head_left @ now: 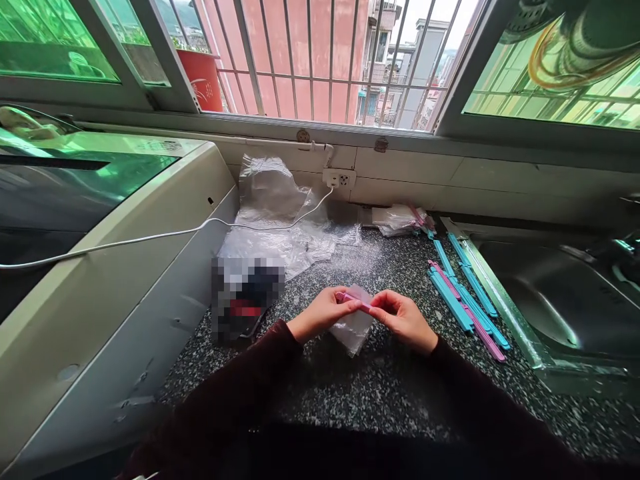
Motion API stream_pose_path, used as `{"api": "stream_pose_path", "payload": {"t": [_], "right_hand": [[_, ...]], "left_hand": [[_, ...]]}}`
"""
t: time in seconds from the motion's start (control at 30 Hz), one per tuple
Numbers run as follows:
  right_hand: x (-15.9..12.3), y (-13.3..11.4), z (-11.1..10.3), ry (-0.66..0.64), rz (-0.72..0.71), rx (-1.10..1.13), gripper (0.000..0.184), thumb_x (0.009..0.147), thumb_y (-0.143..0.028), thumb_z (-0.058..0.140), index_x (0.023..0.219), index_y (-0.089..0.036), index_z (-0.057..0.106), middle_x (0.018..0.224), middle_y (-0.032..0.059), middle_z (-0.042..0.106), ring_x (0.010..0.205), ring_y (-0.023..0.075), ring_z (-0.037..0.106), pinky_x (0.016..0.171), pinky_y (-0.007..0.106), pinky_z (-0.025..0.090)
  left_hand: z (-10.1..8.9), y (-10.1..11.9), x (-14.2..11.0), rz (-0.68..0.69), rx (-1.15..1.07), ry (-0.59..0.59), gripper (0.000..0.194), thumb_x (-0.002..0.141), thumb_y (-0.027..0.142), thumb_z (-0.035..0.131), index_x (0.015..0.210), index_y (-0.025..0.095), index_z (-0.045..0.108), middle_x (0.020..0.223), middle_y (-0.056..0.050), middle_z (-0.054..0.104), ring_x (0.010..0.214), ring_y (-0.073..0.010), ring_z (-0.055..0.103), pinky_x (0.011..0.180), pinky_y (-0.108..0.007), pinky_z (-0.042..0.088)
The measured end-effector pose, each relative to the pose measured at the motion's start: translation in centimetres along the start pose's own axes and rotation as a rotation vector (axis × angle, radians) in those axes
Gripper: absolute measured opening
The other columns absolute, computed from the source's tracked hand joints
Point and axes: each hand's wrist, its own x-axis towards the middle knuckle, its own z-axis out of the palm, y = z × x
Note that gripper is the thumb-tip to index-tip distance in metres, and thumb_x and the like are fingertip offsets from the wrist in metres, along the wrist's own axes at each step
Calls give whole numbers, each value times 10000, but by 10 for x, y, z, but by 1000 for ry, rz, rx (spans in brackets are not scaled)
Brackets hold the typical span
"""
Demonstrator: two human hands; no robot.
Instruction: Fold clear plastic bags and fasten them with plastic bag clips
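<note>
My left hand [320, 315] pinches the left end of a short pink plastic strip [353, 299], which looks like a bag clip. At its other end, the thumb and fingers of my right hand [407, 322] are closed on the strip. A small clear plastic bag [354, 335] hangs below it between my hands, and part of it shows above. Fingers hide how bag and strip join. To the right of my right hand lie several long strips, some blue [450, 301] and some pink [484, 333].
Clear plastic sheets [280, 240] lie at the back left. Beside them is a pile of small bags [400, 219]. A white cable [210, 221] runs to a wall socket [339, 179]. A steel sink [565, 287] bounds the right side; a pixelated item [245, 300] sits left.
</note>
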Motion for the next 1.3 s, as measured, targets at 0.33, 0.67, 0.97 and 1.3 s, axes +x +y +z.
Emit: {"api": "stream_pose_path", "payload": {"t": [0.33, 0.67, 0.97, 1.3], "right_hand": [[3, 9, -15, 200, -44, -25, 352, 761, -522, 534, 691, -177, 552, 602, 7, 529, 557, 126, 469, 529, 253, 393], [-11, 2, 4, 259, -536, -653, 178, 803, -323, 574, 855, -161, 625, 675, 23, 567, 546, 107, 505, 532, 229, 399], [-7, 1, 0, 392, -551, -673, 125, 819, -243, 531, 791, -157, 617, 667, 21, 572, 545, 102, 505, 532, 215, 397], [-5, 11, 2, 314, -575, -833, 146, 831, -260, 530, 803, -174, 644, 705, 33, 618, 660, 135, 561, 603, 229, 403]], "left_hand": [[-16, 13, 3, 53, -317, 210, 302, 576, 357, 706, 589, 125, 514, 502, 46, 464, 442, -48, 422, 421, -174, 306], [-1, 4, -2, 38, -71, 117, 360, 583, 413, 726, 689, 97, 590, 598, 13, 554, 545, -76, 463, 534, -200, 341], [1, -5, 3, -26, -133, 20, 381, 577, 387, 721, 797, 89, 631, 656, -17, 612, 561, -96, 496, 557, -214, 340], [-2, 1, 1, -15, 2, 64, 188, 597, 239, 572, 734, 113, 596, 585, 33, 521, 529, -77, 419, 517, -199, 274]]}}
